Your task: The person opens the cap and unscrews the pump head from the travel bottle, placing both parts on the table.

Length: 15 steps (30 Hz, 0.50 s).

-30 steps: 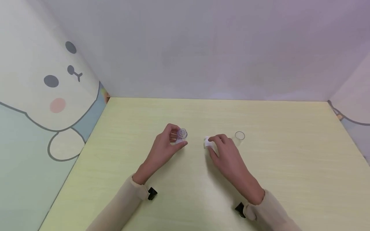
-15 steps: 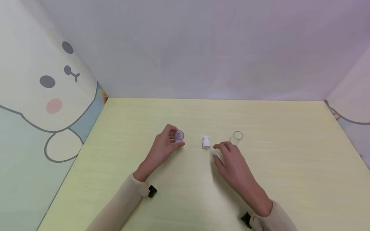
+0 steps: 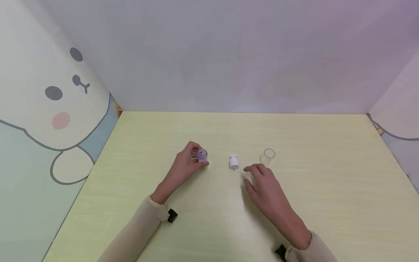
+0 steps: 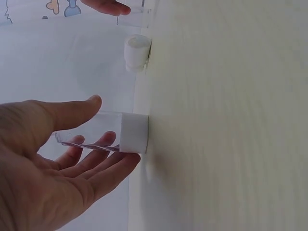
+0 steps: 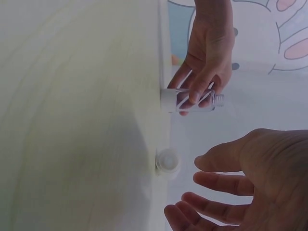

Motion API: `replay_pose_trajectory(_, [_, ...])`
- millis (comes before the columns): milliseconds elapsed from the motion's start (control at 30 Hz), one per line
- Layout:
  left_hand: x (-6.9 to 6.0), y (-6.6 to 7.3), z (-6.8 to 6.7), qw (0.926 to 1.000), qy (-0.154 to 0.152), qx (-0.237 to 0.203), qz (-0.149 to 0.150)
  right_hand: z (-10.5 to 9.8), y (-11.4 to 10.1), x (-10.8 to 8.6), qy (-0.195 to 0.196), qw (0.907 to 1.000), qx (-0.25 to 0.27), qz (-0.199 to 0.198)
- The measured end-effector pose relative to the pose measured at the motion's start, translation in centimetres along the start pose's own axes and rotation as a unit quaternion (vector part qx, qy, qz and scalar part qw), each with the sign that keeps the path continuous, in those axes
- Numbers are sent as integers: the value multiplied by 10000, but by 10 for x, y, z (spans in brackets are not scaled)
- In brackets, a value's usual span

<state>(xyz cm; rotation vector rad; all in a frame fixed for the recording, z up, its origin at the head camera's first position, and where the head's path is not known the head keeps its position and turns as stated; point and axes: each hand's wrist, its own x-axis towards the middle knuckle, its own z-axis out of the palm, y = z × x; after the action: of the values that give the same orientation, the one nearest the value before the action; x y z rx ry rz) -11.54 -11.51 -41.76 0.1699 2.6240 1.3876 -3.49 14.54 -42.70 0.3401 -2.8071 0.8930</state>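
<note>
My left hand (image 3: 187,160) holds a small clear bottle (image 5: 197,100) with a white base, its thumb and fingers curved around the sides. The bottle stands upright on the table, threaded neck uncovered and pointing up; the white base (image 4: 134,133) meets the tabletop. To its right a white pump or spray head (image 3: 234,161) lies on its side, and its round open end shows in the right wrist view. My right hand (image 3: 266,187) hovers just right of that white piece, fingers loosely bent and holding nothing. Behind the right hand stands a clear cap (image 3: 269,156) with a round rim.
The pale wooden table (image 3: 157,131) ends at a plain light wall (image 3: 235,58) at the back. A side panel with a cartoon animal (image 3: 55,109) borders the left, another the right. A small black device (image 3: 172,215) sits at the left cuff.
My right hand has let go of the white pump or spray head and drawn back to the right, leaving it lying on the table. The left hand has stayed around the bottle, nearly still.
</note>
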Motion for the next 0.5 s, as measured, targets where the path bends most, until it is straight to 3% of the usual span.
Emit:
replay_pose_trajectory(133, [0, -3, -1, 9999, -108, 68, 90, -2, 4, -2, -24, 10000, -21, 0])
replay_pose_trajectory(267, [-5, -7, -4, 9962, -89, 828, 268, -10, 13, -7, -73, 9999, -70, 115])
replay_pose_trajectory(400, [-19, -12, -11, 9767, 81, 2114, 372, -21, 28, -15, -161, 9993, -193, 286])
replay_pose_trajectory(500, [-32, -16, -17, 9606, 175, 2751, 348, -29, 39, -22, -63, 9990, -331, 277])
